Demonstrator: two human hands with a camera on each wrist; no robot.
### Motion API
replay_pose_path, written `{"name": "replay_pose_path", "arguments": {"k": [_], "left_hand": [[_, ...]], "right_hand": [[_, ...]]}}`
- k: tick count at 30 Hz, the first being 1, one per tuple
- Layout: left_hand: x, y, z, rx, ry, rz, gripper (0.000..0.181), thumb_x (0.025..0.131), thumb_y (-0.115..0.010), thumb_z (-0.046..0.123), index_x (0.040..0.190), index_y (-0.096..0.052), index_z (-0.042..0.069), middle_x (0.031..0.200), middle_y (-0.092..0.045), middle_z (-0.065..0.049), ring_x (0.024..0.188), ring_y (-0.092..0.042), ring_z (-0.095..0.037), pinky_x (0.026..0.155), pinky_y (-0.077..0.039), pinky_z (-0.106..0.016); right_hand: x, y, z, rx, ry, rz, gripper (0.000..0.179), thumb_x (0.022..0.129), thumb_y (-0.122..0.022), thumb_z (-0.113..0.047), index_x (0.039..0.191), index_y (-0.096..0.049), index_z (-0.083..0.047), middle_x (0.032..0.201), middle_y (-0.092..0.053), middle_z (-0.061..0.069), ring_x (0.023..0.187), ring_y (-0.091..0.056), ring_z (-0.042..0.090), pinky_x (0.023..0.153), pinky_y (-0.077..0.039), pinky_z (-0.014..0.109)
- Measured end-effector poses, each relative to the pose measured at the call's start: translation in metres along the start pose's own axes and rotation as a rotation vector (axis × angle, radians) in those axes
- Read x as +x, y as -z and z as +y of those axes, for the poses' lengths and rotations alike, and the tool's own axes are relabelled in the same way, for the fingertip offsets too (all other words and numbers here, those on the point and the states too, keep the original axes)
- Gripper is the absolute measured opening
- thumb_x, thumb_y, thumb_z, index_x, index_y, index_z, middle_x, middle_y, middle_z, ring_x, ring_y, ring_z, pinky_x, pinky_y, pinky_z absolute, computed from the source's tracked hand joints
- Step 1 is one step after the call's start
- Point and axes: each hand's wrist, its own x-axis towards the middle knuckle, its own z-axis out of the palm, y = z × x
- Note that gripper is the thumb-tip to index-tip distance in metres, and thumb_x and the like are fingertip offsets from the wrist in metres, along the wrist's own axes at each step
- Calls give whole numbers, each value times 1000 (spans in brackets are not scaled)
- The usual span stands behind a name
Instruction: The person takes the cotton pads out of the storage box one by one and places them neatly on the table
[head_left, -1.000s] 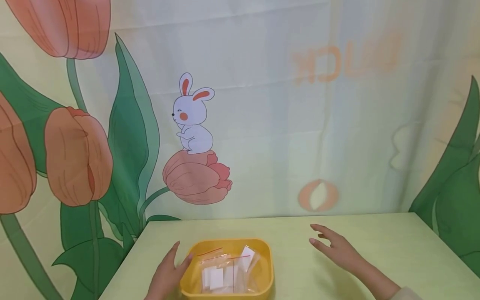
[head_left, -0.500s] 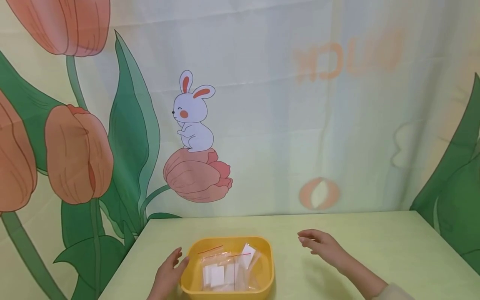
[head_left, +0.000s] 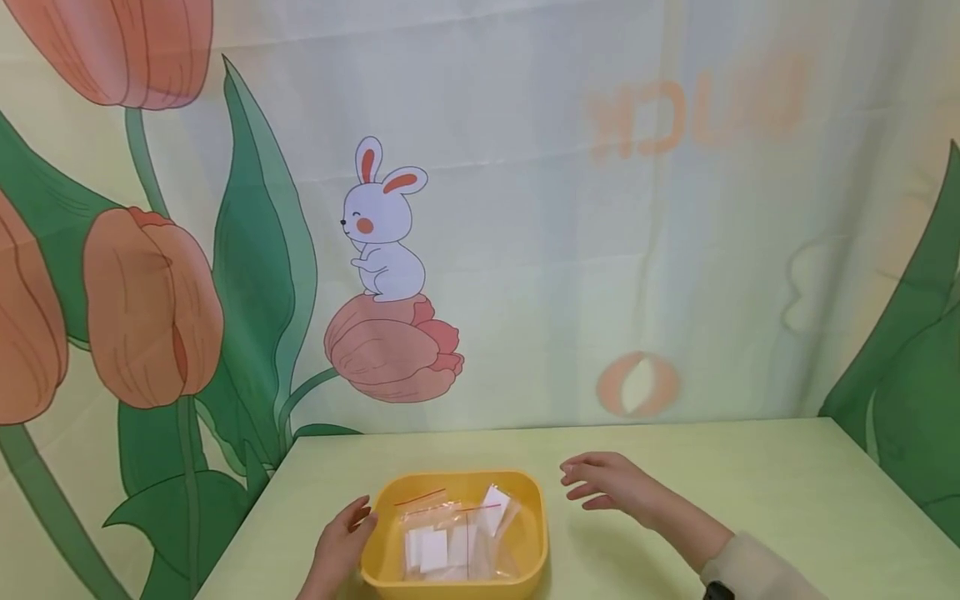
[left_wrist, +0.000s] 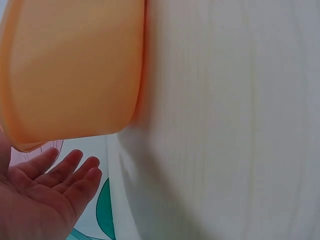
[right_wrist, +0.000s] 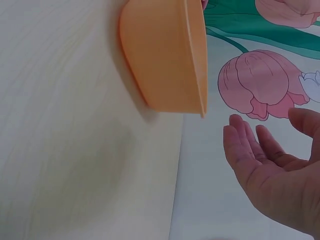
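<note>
Here's the yellow tray, bottom centre of the frame, clear bags inside. Left hand at its left rim, fingers loosely bent; contact I can't tell. Right hand, lower right of centre, hovers apart, fingers parted, holding nothing. Good handling, I'd judge: left steadies the rim, right keeps fingertips narrow over those slippery bags.

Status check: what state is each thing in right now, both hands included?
Yellow bin: upright, open-topped, on the table
Clear bags: lying in the bin; seals unclear
White pieces: seen through clear plastic
Left hand: at the bin's left rim; contact unclear
Right hand: fingers loosely bent, apart from the bin
Backdrop: hanging, creased
</note>
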Motion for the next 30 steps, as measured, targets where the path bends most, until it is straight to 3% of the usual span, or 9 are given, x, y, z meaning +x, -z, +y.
{"name": "replay_pose_path", "arguments": {"k": [9, 15, 24, 30], "left_hand": [[1, -3, 0, -89, 54, -7, 54, 108, -44, 24, 153, -38, -6, 153, -42, -35, 140, -46, -50, 114, -46, -57], [5, -4, 0, -167, 68, -20, 53, 109, -43, 22, 152, -39, -8, 156, -40, -33, 144, -42, -49, 116, -44, -56], [11, -10, -6, -295, 136, -2, 48, 107, -45, 14, 151, -42, -5, 158, -39, -29, 146, -42, -46, 114, -46, -53], [9, -13, -7, -323, 117, 20, 48, 106, -46, 11, 150, -43, -7, 157, -40, -30, 145, -43, -46, 113, -48, -53]], "right_hand": [[19, -13, -19, 52, -127, -31, 51, 102, -57, -26, 136, -54, 11, 121, -71, 20, 98, -75, 17, 87, -64, 33], [32, -23, -29, 60, -209, -45, 49, 100, -60, -27, 133, -58, 9, 120, -74, 21, 93, -76, 16, 83, -65, 30], [44, -44, -31, 34, -312, -42, 47, 97, -63, -24, 128, -59, 11, 108, -73, 21, 80, -72, 15, 78, -65, 30], [55, -57, -27, 22, -362, -18, 40, 97, -64, -19, 124, -60, 9, 96, -72, 16, 74, -70, 15, 77, -65, 29]]}}
